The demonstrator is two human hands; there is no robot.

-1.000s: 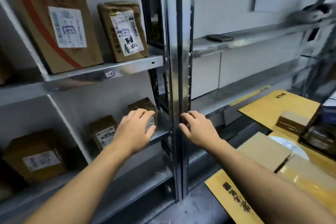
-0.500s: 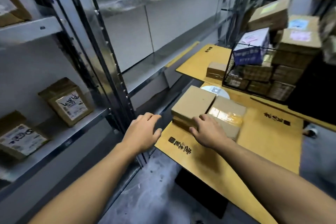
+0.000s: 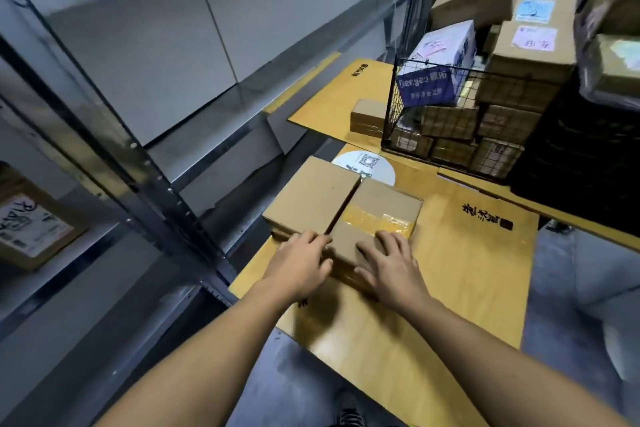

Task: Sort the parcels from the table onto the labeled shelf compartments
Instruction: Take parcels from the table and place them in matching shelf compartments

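Observation:
Two cardboard parcels lie side by side on the yellow table [image 3: 467, 270]: a plain parcel [image 3: 311, 194] on the left and a taped parcel [image 3: 381, 211] with yellow tape across its top on the right. Both my hands rest on the near edge of the taped parcel. My left hand [image 3: 301, 263] is at its near-left corner, by the seam between the two parcels. My right hand [image 3: 391, 263] has its fingers spread on top and its thumb against the front face. The parcel sits flat on the table.
A metal shelf post [image 3: 156, 177] stands left of the table, with a labelled parcel [image 3: 31, 229] on a shelf behind it. A small box [image 3: 367, 116], a wire basket [image 3: 394, 97] of parcels, a black crate [image 3: 581, 166] and stacked boxes crowd the far side.
My view has swung from the shelf to the table. Both hands moved right and forward; the left hand left the shelf post and both now rest on the taped parcel.

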